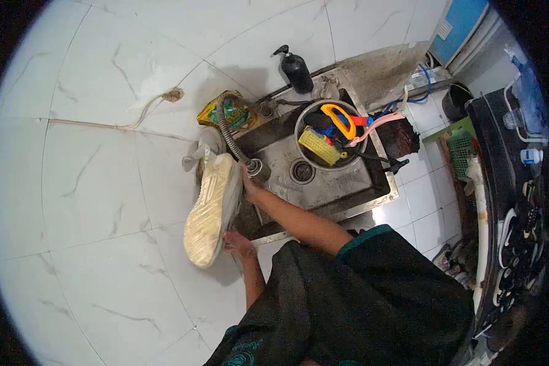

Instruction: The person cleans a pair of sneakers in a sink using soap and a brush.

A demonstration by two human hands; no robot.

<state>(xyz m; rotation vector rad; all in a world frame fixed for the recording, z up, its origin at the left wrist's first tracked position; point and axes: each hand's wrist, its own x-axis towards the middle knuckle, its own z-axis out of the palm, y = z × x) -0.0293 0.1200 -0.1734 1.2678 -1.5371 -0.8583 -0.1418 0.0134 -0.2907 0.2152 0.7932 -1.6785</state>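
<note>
A pale shoe [210, 210] is held over the left edge of the metal sink [323, 189], its yellowed sole turned toward the camera. My right hand [251, 186] grips the shoe's side near its upper end, beside the tap head [258, 169]. Lower down, my left hand [238, 243] holds the shoe's edge close to its broad rounded end. Some fingers of both hands are hidden behind the shoe. Just beyond it is another light grey shoe [208, 141], partly covered.
A round basin [299, 146] with brushes and an orange-handled tool stands in the sink. Behind are a black pump bottle [296, 73] and a green-yellow packet [241, 113]. The flexible tap hose [223, 125] arches beside the shoe. Footwear [506, 244] lines the far right.
</note>
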